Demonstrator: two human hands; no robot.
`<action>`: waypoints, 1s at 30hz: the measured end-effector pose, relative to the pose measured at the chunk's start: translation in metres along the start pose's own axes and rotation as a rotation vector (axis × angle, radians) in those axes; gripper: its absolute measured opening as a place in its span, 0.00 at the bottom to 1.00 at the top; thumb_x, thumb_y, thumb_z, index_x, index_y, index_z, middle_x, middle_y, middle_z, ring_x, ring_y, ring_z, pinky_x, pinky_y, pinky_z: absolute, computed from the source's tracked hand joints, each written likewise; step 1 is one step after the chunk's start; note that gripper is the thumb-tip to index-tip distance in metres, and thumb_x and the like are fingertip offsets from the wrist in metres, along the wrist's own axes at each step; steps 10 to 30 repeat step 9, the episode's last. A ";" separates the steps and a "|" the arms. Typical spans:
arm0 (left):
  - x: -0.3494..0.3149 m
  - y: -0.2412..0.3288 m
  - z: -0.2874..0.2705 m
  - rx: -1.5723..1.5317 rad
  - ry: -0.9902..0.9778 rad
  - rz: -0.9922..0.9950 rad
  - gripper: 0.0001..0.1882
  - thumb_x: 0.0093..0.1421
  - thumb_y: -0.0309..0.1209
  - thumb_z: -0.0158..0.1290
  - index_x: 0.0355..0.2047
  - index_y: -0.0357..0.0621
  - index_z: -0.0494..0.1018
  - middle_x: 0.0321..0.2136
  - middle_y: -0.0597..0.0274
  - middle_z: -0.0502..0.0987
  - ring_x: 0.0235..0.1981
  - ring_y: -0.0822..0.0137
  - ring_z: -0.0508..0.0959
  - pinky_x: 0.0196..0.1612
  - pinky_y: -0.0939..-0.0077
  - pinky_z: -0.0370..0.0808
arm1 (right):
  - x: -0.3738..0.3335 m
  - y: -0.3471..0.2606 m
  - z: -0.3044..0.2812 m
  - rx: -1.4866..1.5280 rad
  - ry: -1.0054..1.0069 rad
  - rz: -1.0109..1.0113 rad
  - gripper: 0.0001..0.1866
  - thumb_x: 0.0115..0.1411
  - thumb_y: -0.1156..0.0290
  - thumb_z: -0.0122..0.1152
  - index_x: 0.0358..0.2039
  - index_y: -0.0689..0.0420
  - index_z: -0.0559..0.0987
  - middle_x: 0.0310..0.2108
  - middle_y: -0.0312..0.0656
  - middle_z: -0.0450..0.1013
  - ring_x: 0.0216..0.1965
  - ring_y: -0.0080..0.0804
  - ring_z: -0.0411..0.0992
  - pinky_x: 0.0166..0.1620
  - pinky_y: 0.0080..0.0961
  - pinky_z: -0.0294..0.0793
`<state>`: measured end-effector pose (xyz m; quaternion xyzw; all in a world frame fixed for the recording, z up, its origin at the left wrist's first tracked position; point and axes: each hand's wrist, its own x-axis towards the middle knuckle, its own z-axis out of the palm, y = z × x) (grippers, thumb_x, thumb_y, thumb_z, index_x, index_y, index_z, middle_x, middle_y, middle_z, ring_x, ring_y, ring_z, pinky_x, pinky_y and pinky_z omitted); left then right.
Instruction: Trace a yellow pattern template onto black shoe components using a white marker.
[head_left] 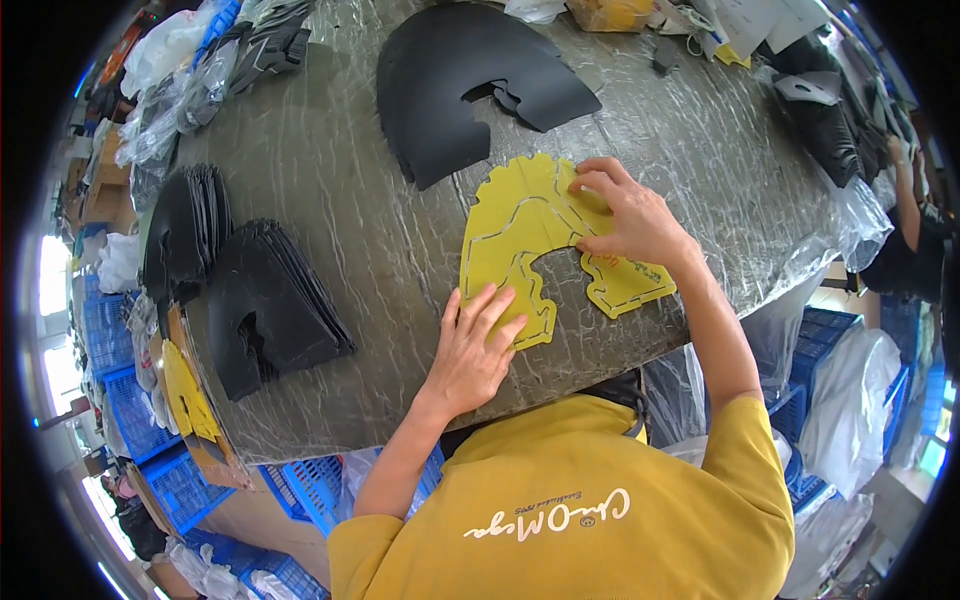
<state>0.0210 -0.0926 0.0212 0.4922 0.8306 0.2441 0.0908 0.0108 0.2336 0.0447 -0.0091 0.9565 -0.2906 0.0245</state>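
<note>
A yellow arch-shaped template (505,235) with scalloped edges and dashed, slot-like lines lies flat on the table in front of me. My left hand (472,345) rests on its lower left leg, fingers spread and flat. On the other side, my right hand (640,215) spans the template's right band, fingertips at the outer edge and thumb by the inner cutout. Whether anything lies under the template cannot be seen. Just beyond it is a black arch-shaped sheet (440,90), with a ragged cutout on its near side.
Two stacks of black cut pieces, a nearer one (270,320) and a farther one (185,225), stand at the left. Plastic film covers the table (340,170). Blue crates (165,490) sit below its edge. At the far right, another person's arm (908,200) is near black pieces (825,115).
</note>
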 end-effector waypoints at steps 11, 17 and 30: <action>-0.002 -0.005 0.004 -0.003 0.023 0.019 0.29 0.57 0.30 0.62 0.60 0.51 0.69 0.69 0.54 0.60 0.72 0.51 0.57 0.74 0.37 0.45 | 0.018 -0.016 -0.008 -0.096 -0.199 0.084 0.42 0.44 0.60 0.74 0.61 0.50 0.70 0.66 0.46 0.61 0.61 0.44 0.72 0.60 0.43 0.76; -0.002 -0.005 0.004 -0.003 0.023 0.019 0.29 0.57 0.30 0.62 0.60 0.51 0.69 0.69 0.54 0.60 0.72 0.51 0.57 0.74 0.37 0.45 | 0.018 -0.016 -0.008 -0.096 -0.199 0.084 0.42 0.44 0.60 0.74 0.61 0.50 0.70 0.66 0.46 0.61 0.61 0.44 0.72 0.60 0.43 0.76; -0.002 -0.005 0.004 -0.003 0.023 0.019 0.29 0.57 0.30 0.62 0.60 0.51 0.69 0.69 0.54 0.60 0.72 0.51 0.57 0.74 0.37 0.45 | 0.018 -0.016 -0.008 -0.096 -0.199 0.084 0.42 0.44 0.60 0.74 0.61 0.50 0.70 0.66 0.46 0.61 0.61 0.44 0.72 0.60 0.43 0.76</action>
